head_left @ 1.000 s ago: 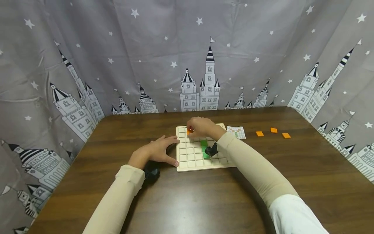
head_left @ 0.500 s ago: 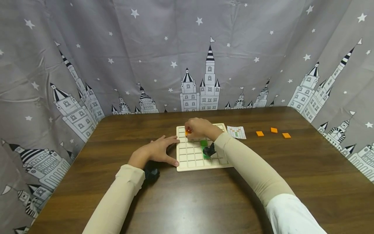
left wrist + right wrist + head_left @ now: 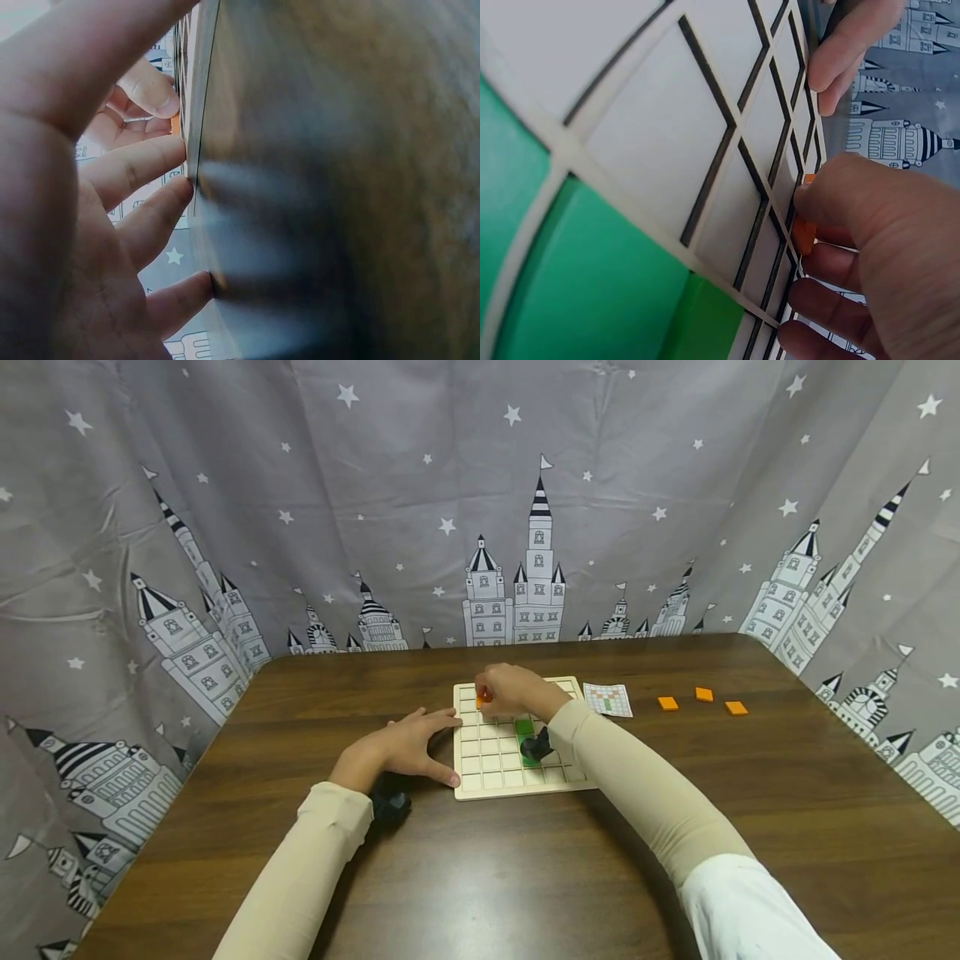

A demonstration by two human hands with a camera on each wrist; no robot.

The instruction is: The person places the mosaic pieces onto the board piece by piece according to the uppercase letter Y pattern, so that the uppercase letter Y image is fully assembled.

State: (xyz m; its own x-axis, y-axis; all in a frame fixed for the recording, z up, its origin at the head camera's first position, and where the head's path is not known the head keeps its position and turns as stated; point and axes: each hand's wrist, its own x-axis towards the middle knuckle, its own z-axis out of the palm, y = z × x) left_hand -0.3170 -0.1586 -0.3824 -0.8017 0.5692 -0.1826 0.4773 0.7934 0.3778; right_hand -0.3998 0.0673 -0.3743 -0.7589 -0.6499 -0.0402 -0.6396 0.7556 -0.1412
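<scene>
A pale wooden grid board [image 3: 491,763] lies on the table, with green tiles [image 3: 523,727] in one of its columns. Near its far left corner my right hand [image 3: 512,687] pinches a small orange tile [image 3: 479,702] between thumb and fingers. In the right wrist view that orange tile [image 3: 804,235] sits right at the grid's cells, partly covered by the thumb. My left hand [image 3: 407,745] rests at the board's left edge, fingers spread and thumb out. The left wrist view shows its fingertips [image 3: 178,191] against the board's side and the tabletop.
A small printed card [image 3: 607,700] with a coloured grid pattern lies just right of the board. Farther right are three loose orange tiles [image 3: 704,694]. Behind the brown wooden table [image 3: 480,860] hangs a grey curtain [image 3: 420,510] with castles and stars.
My right hand has shifted slightly left with the orange tile over the last second, then stayed nearly still. The left hand has held its place at the board's edge.
</scene>
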